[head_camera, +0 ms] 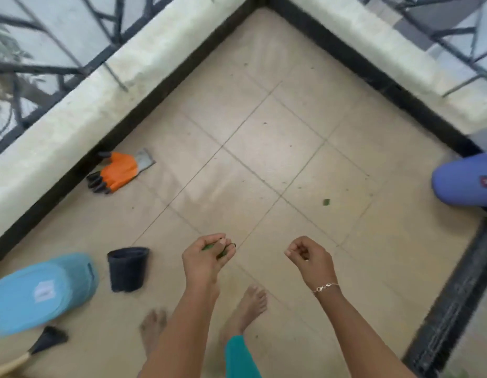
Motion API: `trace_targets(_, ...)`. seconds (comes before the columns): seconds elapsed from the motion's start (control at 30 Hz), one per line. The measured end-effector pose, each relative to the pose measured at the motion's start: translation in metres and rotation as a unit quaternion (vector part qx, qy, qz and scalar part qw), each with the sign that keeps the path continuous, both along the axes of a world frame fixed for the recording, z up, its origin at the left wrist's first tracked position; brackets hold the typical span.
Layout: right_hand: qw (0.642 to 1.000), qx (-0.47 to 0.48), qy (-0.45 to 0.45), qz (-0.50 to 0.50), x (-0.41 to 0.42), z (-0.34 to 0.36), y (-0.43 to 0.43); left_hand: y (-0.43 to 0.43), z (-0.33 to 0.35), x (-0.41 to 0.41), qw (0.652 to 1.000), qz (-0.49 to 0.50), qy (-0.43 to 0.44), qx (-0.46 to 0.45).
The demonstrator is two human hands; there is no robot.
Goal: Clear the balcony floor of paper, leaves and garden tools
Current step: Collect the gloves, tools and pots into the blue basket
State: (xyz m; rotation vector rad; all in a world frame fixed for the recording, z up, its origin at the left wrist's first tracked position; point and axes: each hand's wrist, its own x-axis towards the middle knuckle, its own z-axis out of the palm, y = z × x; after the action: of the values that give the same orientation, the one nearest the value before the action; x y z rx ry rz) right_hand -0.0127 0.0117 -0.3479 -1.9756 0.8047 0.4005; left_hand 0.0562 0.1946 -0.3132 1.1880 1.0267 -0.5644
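My left hand [205,256] is curled round green leaves [209,247] above the tiled floor [277,148]. My right hand [307,255] hovers beside it with its fingers curled and nothing visible in them. A small green leaf [326,202] lies on the tiles to the right. An orange and grey garden glove [119,171] with black fingertips lies by the left wall. A black plastic pot [127,268] stands to the left of my left hand. A tool with a black head and wooden handle [43,341] lies at the lower left.
A blue bin lid [40,291] sits at the lower left. A violet-blue container [465,181] stands at the right edge. Low white parapets [81,118] with black skirting and metal railings meet at the far corner. A black drain grate [452,304] runs along the right. My bare feet [247,306] stand below.
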Motion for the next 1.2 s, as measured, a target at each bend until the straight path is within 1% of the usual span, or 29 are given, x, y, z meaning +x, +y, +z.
trace_targets(0.13,0.996,-0.034,0.018,-0.086,0.002,-0.011,-0.077,-0.063,0.001,0.011,0.999,-0.046,0.003,-0.016)
trace_targets(0.27,0.988,-0.067,0.069,-0.124,0.008,-0.034,-0.133,-0.117,-0.007,0.029,0.996,-0.088,0.028,-0.022)
trace_targets(0.3,0.986,-0.071,0.077,-0.131,0.011,-0.041,-0.144,-0.129,-0.013,0.033,0.993,-0.114,0.036,-0.013)
trace_targets(0.43,0.976,-0.097,0.12,-0.152,0.037,-0.076,-0.191,-0.178,-0.046,0.049,0.964,-0.26,0.048,0.031)
trace_targets(0.53,0.971,-0.106,0.159,-0.144,0.054,-0.114,-0.221,-0.212,-0.07,0.062,0.941,-0.333,0.047,0.047)
trace_targets(0.63,0.97,-0.093,0.181,-0.134,0.065,-0.165,-0.242,-0.241,-0.118,0.071,0.918,-0.385,0.041,0.082)
trace_targets(0.7,0.967,-0.096,0.205,-0.118,0.069,-0.2,-0.252,-0.26,-0.153,0.074,0.908,-0.405,0.052,0.097)
trace_targets(0.77,0.966,-0.11,0.216,-0.085,0.072,-0.235,-0.259,-0.281,-0.186,0.075,0.905,-0.41,0.055,0.099)
trace_targets(0.9,0.968,-0.174,0.168,0.071,0.074,-0.297,-0.268,-0.316,-0.247,0.072,0.906,-0.403,0.042,0.124)
trace_targets(0.97,0.967,-0.177,0.134,0.123,0.073,-0.318,-0.268,-0.324,-0.272,0.064,0.904,-0.401,0.047,0.141)
trace_targets(1.0,0.963,-0.181,0.126,0.153,0.074,-0.328,-0.268,-0.326,-0.281,0.061,0.906,-0.395,0.05,0.146)
trace_targets(1.1,0.937,-0.2,0.126,0.258,0.077,-0.347,-0.271,-0.33,-0.297,0.057,0.913,-0.373,0.039,0.16)
trace_targets(1.17,0.934,-0.192,0.111,0.28,0.074,-0.352,-0.276,-0.333,-0.298,0.058,0.918,-0.358,0.025,0.17)
trace_targets(1.2,0.946,-0.179,0.095,0.255,0.071,-0.35,-0.279,-0.335,-0.296,0.058,0.918,-0.355,0.019,0.175)
